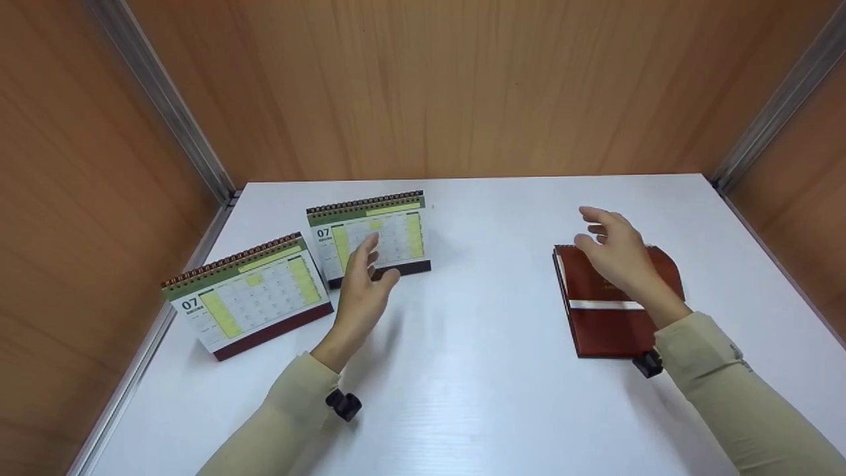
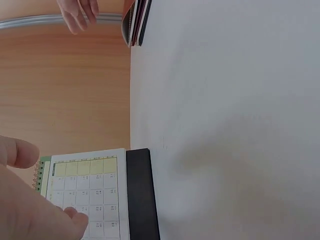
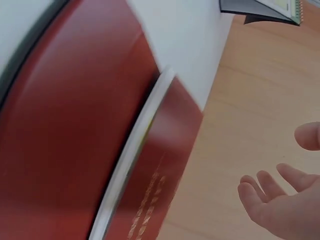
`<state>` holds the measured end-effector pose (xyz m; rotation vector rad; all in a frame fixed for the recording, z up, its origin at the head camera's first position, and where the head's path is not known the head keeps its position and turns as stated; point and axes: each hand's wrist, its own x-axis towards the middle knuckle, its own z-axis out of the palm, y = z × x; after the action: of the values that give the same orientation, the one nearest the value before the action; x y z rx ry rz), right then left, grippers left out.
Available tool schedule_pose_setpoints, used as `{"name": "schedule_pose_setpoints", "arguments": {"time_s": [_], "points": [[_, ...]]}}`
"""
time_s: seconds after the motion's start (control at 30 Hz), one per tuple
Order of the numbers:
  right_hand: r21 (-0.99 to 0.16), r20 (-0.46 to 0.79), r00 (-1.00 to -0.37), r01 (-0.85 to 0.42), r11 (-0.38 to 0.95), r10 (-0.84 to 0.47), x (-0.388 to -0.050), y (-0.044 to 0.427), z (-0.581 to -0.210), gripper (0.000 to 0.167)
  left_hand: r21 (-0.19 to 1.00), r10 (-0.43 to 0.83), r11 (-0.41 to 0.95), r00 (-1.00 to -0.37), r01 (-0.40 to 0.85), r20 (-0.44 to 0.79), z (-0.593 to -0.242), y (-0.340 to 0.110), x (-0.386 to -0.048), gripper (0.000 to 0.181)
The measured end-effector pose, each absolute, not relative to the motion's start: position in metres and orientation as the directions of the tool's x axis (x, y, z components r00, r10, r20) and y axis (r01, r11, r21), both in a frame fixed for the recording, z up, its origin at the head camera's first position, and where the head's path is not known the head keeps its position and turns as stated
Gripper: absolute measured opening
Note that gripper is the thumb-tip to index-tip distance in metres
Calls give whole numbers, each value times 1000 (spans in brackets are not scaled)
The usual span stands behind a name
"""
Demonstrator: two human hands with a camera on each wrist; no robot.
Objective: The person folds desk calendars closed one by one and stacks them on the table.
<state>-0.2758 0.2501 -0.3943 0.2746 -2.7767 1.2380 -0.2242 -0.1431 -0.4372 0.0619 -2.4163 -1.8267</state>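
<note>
Two spiral-bound desk calendars stand at the left of the table in the head view: a red-based calendar (image 1: 254, 297) in front and a black-based calendar (image 1: 396, 241) behind it. My left hand (image 1: 360, 301) is in front of the black-based calendar, fingers loosely bent and holding nothing. Part of that calendar (image 2: 95, 195) shows beside the fingers in the left wrist view. To the right lies a reddish-brown notebook (image 1: 605, 330) with a white band across it. Over it hovers my right hand (image 1: 618, 254), relaxed and holding nothing. In the right wrist view the notebook (image 3: 65, 130) looms close.
A white table (image 1: 462, 396) carries everything. Wood-grain panels (image 1: 462, 92) enclose it at the back and both sides, with metal rails (image 1: 175, 99) at the corners. Dark wrist-worn devices (image 1: 344, 404) sit at both cuffs.
</note>
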Motion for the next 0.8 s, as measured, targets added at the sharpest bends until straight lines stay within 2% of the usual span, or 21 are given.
{"name": "schedule_pose_setpoints", "arguments": {"time_s": [0.2, 0.4, 0.8], "points": [[-794, 103, -985, -163, 585, -135, -282, 218, -387, 59, 954, -165, 298, -984, 8, 60, -440, -158, -218, 81], [-836, 66, -988, -133, 532, -143, -288, 188, -383, 57, 954, -180, 301, -983, -17, 39, -444, -168, -216, 89], [-902, -52, -978, -41, 431, -202, -306, 124, -371, 55, 963, -252, 251, -967, -98, -33, -457, -170, -220, 103]]}}
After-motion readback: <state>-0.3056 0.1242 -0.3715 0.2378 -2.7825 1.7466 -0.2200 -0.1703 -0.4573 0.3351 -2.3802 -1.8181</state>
